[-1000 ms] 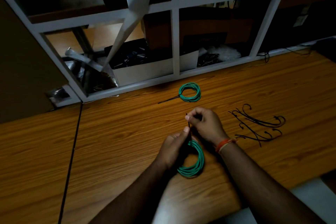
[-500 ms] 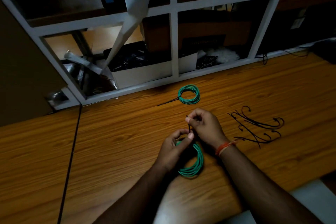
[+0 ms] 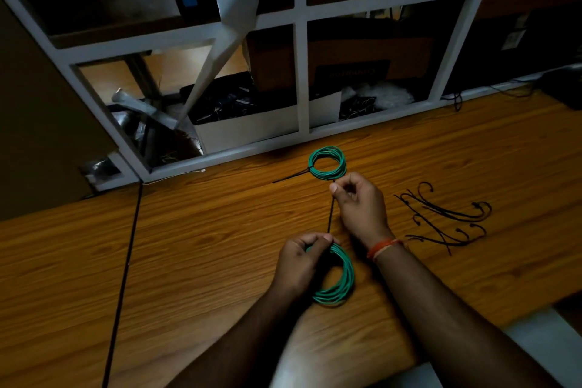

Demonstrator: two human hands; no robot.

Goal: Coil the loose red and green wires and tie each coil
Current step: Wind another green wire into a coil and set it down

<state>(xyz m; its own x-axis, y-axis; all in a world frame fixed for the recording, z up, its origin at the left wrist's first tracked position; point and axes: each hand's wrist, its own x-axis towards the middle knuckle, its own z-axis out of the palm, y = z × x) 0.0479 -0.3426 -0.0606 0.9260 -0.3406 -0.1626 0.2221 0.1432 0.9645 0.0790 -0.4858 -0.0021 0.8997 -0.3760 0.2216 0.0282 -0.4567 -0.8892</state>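
I am pinching the black tie (image 3: 330, 211) between my right hand's (image 3: 362, 208) fingers (image 3: 334, 188) and drawing it taut, seemingly to cinch it. My left hand (image 3: 302, 261) is gripping the green coil (image 3: 338, 285) where the tie wraps it, bracing it just nearer me. Beyond my right fingers, a tied green coil (image 3: 327, 163) is lying on the desk (image 3: 204, 246); spare ties (image 3: 447, 217) are waiting to their right. I am seeing no red wire.

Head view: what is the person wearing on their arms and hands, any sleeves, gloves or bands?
Both forearms are bare as far as the frame shows, with no sleeves in view. The left hand and the right hand wear no gloves, and no rings can be made out in the dim light. The only thing worn is an orange thread band wrapped around the right wrist.
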